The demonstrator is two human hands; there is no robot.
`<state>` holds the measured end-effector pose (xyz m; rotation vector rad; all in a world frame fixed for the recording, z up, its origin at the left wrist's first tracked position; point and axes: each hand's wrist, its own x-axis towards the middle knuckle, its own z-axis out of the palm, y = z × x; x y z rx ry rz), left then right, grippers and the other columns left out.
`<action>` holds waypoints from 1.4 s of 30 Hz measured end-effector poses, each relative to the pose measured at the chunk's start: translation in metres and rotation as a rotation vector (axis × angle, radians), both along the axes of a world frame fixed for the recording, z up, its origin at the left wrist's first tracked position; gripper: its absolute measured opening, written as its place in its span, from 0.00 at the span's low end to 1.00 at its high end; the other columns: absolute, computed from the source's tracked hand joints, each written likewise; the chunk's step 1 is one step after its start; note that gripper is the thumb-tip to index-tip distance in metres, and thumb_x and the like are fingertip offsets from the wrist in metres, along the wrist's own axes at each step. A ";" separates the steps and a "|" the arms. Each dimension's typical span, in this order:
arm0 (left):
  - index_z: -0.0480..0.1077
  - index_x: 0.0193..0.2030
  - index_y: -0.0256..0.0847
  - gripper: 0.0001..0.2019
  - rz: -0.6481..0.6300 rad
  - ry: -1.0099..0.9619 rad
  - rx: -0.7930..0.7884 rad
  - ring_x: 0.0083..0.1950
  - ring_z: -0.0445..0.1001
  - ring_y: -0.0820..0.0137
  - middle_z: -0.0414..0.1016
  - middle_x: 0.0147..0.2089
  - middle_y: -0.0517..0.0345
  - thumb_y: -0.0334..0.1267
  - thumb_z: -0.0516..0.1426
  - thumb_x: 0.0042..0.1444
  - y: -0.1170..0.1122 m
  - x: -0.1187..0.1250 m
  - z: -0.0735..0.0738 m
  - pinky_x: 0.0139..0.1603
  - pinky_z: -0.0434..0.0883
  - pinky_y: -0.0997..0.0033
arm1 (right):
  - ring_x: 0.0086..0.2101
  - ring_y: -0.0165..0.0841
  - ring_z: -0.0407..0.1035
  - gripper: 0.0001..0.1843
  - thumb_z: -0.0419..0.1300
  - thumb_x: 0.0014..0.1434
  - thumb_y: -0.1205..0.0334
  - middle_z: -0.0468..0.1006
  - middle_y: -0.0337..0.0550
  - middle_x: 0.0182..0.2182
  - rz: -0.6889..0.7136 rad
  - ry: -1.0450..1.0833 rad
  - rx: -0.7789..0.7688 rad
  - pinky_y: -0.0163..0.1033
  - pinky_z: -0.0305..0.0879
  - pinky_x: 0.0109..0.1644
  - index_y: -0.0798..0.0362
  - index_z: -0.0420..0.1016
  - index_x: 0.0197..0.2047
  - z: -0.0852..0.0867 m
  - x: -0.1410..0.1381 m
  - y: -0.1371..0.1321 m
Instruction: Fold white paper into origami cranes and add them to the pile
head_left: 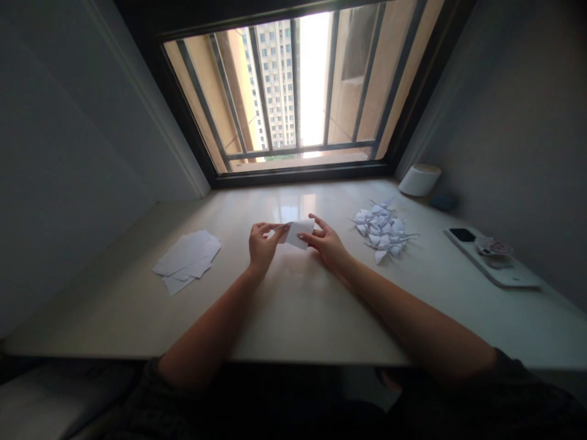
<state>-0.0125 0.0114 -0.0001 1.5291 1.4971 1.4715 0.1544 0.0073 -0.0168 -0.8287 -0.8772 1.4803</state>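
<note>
A small folded piece of white paper (299, 233) is held just above the pale tabletop (293, 305) in the middle of the view. My left hand (263, 244) pinches its left edge with thumb and fingertips. My right hand (325, 241) grips its right side, fingers curled round the paper. Both forearms reach in from the near edge of the table.
A loose stack of flat white paper sheets (188, 260) lies at the left. A heap of several folded paper shapes (383, 231) lies at the right. Farther right are a phone (493, 264), a white roll (419, 179) and a small blue object (444, 201). A barred window (298, 91) faces me.
</note>
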 end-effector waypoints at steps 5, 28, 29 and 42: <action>0.78 0.35 0.41 0.14 -0.215 -0.119 -0.029 0.41 0.72 0.68 0.76 0.39 0.53 0.49 0.64 0.49 0.000 0.005 -0.003 0.45 0.67 0.70 | 0.28 0.31 0.71 0.61 0.75 0.35 0.58 0.80 0.37 0.28 -0.032 -0.064 0.040 0.34 0.65 0.31 0.54 0.49 0.68 0.000 0.000 -0.001; 0.80 0.37 0.40 0.15 -0.231 -0.191 0.009 0.39 0.78 0.63 0.82 0.39 0.52 0.48 0.65 0.47 0.003 0.007 -0.007 0.43 0.71 0.65 | 0.43 0.37 0.68 0.26 0.64 0.53 0.49 0.69 0.46 0.47 -0.427 -0.670 0.527 0.45 0.71 0.43 0.44 0.71 0.55 0.001 0.007 -0.004; 0.80 0.37 0.40 0.15 -0.225 -0.187 0.011 0.39 0.78 0.63 0.82 0.39 0.52 0.48 0.65 0.47 0.003 0.007 -0.007 0.43 0.71 0.65 | 0.46 0.39 0.67 0.23 0.64 0.54 0.50 0.67 0.48 0.49 -0.479 -0.732 0.584 0.47 0.70 0.47 0.44 0.73 0.53 0.002 0.008 -0.005; 0.79 0.43 0.41 0.15 -0.351 -0.267 0.056 0.46 0.78 0.62 0.80 0.45 0.51 0.46 0.64 0.50 0.001 0.011 -0.004 0.51 0.72 0.62 | 0.53 0.43 0.63 0.18 0.64 0.55 0.51 0.70 0.48 0.51 -0.382 -0.954 0.854 0.52 0.65 0.54 0.44 0.75 0.50 0.011 0.006 -0.017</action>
